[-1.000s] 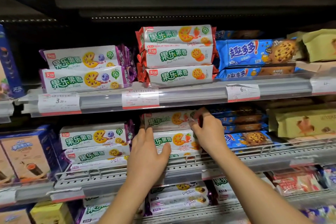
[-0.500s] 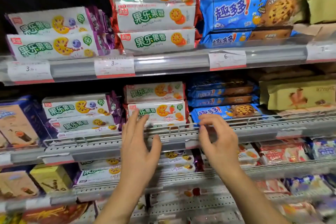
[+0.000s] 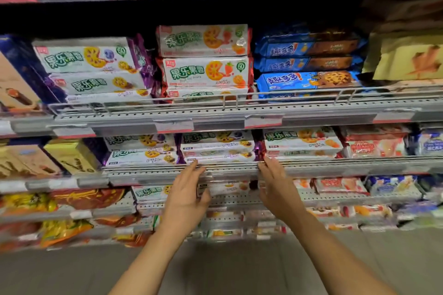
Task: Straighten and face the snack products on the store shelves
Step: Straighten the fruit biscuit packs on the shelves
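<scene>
Both hands reach toward the third shelf down (image 3: 335,170), at its front rail. Left hand (image 3: 185,195): fingers straight and slightly spread, tips at the rail's front edge, holding nothing. Right hand (image 3: 278,189): fingers likewise extended and relaxed, tips touching or just short of the rail; empty.

Step in hand, as I judge it: starting on the stack of purple-ended biscuit packs (image 3: 217,147) that sits between the two hands, just behind the rail. Left fingertips lie below the stack's left front corner, right fingertips near its right front corner, beside the red-ended biscuit packs (image 3: 302,142). Neither hand grips a pack yet; whether any fingertip touches a wrapper I cannot tell, the frame is blurred there.

The stack lies flat, labels facing up and forward, the packs slightly staggered. Another purple stack (image 3: 141,151) stands just to its left.

Next move calls for: fingers over the rail, one hand to each end of the stack, squeezing the ends square and drawing the packs up flush with the front edge. Soft wrappers will likely slide on each other, so press evenly.

Shelf above (image 3: 167,112): biscuit stacks look squared up.
</scene>
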Motion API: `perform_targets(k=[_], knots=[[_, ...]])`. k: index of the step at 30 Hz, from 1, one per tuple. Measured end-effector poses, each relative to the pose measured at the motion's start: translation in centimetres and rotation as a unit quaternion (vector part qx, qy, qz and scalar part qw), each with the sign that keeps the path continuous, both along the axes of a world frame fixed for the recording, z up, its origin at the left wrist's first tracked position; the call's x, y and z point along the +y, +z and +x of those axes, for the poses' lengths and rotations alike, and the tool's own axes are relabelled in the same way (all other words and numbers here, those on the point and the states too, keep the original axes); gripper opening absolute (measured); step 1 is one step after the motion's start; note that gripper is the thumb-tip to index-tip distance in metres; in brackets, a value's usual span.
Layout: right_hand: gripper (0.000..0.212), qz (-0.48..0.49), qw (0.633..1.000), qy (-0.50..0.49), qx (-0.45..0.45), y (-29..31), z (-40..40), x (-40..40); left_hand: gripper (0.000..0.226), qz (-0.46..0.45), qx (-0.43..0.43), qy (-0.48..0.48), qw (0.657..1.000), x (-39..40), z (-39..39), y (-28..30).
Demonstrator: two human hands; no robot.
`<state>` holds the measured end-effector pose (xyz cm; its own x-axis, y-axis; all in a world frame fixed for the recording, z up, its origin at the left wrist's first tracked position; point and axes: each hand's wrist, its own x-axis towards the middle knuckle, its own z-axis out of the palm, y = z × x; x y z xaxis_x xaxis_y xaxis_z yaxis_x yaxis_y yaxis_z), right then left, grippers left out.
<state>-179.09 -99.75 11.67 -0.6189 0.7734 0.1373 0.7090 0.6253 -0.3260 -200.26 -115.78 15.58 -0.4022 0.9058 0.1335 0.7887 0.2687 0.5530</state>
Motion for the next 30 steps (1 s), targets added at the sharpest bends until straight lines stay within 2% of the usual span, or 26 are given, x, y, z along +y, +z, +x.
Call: perform_targets(k=[7, 13, 18, 23, 30], knots=[[0.094, -0.026, 0.994, -0.022, -0.106, 0.5, -0.9, -0.8, 0.053, -0.075, -0.051, 0.007, 0.996, -2.4, -1.2, -5.2], [0.103, -0.007, 0.989, -0.017, -0.146, 0.0, -1.3, -0.8, 0.066, -0.193, -0.102, -0.009, 0.976, -2.9, -0.5, -13.6], [0.108, 0.002, 0.987, -0.012, -0.158, -0.8, -0.8, -0.3, 0.072, -0.23, -0.057, -0.059, 0.97, -1.5, 0.8, -18.5], [0.111, 0.021, 0.987, -0.006, -0.159, -1.4, -0.6, -0.4, 0.082, -0.293, -0.019, -0.107, 0.95, -0.8, 2.2, -18.9], [0.109, 0.053, 0.978, 0.021, -0.2, -0.9, 0.0, -0.3, 0.082, -0.334, 0.024, -0.071, 0.94, -0.4, 3.5, -19.2]])
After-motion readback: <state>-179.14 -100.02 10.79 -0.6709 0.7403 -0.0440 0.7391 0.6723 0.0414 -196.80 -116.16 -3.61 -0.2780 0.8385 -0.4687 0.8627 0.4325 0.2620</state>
